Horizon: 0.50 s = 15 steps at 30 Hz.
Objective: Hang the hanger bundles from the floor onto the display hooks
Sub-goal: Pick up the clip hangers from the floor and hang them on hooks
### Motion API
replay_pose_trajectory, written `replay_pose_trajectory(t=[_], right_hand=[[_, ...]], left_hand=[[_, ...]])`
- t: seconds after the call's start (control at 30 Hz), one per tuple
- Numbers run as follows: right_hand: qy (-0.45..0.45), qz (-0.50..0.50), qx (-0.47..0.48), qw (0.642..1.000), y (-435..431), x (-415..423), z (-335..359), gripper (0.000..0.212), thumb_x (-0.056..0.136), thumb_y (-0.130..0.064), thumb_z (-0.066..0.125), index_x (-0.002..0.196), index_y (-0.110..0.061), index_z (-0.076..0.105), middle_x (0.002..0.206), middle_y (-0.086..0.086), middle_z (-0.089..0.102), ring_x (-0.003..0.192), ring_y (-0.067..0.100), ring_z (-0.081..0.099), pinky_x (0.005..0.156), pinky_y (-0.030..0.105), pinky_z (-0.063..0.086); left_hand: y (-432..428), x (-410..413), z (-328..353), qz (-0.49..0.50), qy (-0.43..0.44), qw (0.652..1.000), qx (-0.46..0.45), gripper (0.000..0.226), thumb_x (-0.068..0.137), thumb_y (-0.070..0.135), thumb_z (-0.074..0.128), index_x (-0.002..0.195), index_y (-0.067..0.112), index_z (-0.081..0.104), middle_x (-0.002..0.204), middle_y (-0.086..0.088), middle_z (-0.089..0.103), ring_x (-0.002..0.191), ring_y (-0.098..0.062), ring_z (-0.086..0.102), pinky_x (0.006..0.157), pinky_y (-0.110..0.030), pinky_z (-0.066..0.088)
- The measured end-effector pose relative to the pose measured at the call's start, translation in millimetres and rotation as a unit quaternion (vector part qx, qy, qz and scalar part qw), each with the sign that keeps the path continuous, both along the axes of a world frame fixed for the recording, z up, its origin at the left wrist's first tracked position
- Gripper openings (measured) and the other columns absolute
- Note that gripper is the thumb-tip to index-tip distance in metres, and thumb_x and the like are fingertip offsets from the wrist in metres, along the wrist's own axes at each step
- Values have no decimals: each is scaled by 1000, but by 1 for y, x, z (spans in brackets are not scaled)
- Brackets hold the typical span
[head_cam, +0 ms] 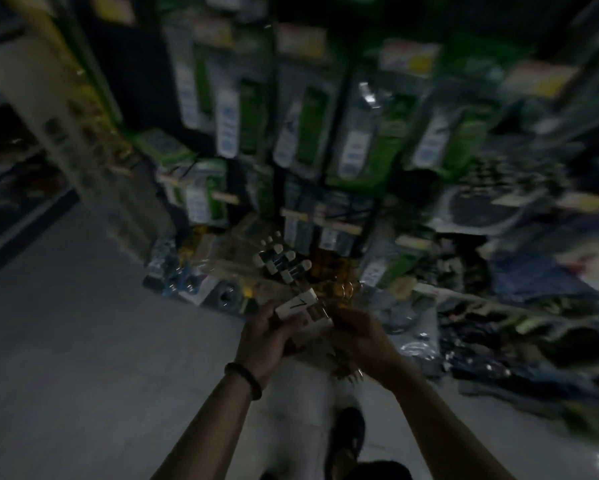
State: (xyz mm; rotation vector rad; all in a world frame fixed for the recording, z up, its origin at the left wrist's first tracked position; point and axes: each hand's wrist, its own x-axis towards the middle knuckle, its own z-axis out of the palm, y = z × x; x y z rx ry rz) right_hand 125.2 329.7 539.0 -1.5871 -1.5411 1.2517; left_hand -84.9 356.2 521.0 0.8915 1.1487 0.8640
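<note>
Hanger bundle is held between both hands above the floor, below the hanging packaged goods. Left hand is curled round its white tag; right hand is clasped on the opposite side. Finger detail is blurred by dim light.

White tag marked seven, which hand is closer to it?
Left. The left hand holds the hanger bundle at its white tag; the right hand holds it farther right, off the tag.
</note>
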Motion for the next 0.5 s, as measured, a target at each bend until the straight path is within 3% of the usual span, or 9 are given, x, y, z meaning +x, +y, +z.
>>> replay_pose_trajectory(t=[0.1, 0.17, 0.23, 0.3, 0.33, 0.43, 0.5], right_hand=[[13, -112, 63, 992, -25, 40, 15, 19, 102, -39, 63, 112, -29, 76, 83, -15, 74, 71, 3, 68, 60, 26, 51], [37, -154, 80, 984, -36, 71, 22, 19, 102, -42, 63, 111, -31, 75, 76, -17, 70, 64, 0, 64, 56, 21, 46], [60, -181, 86, 978, -43, 108, 27, 16, 98, -41, 66, 109, -35, 76, 74, -12, 71, 63, 1, 65, 54, 23, 49], [65, -198, 94, 973, -48, 149, 31, 10, 99, -36, 69, 103, -34, 77, 73, -7, 71, 62, 6, 65, 53, 33, 54], [53, -197, 104, 974, -48, 169, 33, 8, 100, -35, 70, 100, -33, 77, 72, -7, 70, 61, 7, 64, 52, 36, 54], [-34, -190, 143, 971, -44, 237, 39, 15, 100, -47, 68, 95, -34, 74, 75, -9, 71, 58, 3, 62, 51, 26, 48], [-86, -185, 162, 965, -39, 287, 44, 7, 101, -43, 68, 99, -39, 73, 78, -19, 69, 66, -2, 64, 57, 18, 49]], left_hand=[[-3, 65, 20, -47, 24, 997, 53, 28, 88, 38, 83, 115, 41, 76, 117, 6, 80, 110, -17, 76, 93, -50, 62], [-5, 107, 31, -62, 40, 994, 80, 23, 94, 29, 79, 116, 34, 77, 116, 7, 80, 109, -14, 75, 96, -46, 61], [-5, 148, 40, -72, 51, 991, 97, 20, 96, 19, 77, 113, 28, 77, 111, 5, 81, 106, -14, 76, 95, -43, 61], [-5, 187, 48, -81, 56, 990, 102, 21, 96, 10, 75, 113, 21, 76, 108, 1, 82, 103, -18, 77, 93, -41, 62], [-4, 205, 52, -89, 55, 990, 98, 22, 96, 9, 75, 115, 19, 75, 108, -1, 82, 104, -20, 77, 90, -39, 63], [2, 254, 63, -123, 69, 986, 91, 19, 97, 17, 75, 116, 19, 75, 107, 0, 82, 101, -20, 78, 81, -33, 64], [12, 284, 70, -83, 119, 984, 102, 11, 97, 26, 75, 106, 19, 77, 98, -1, 82, 97, -22, 77, 78, -34, 61]])
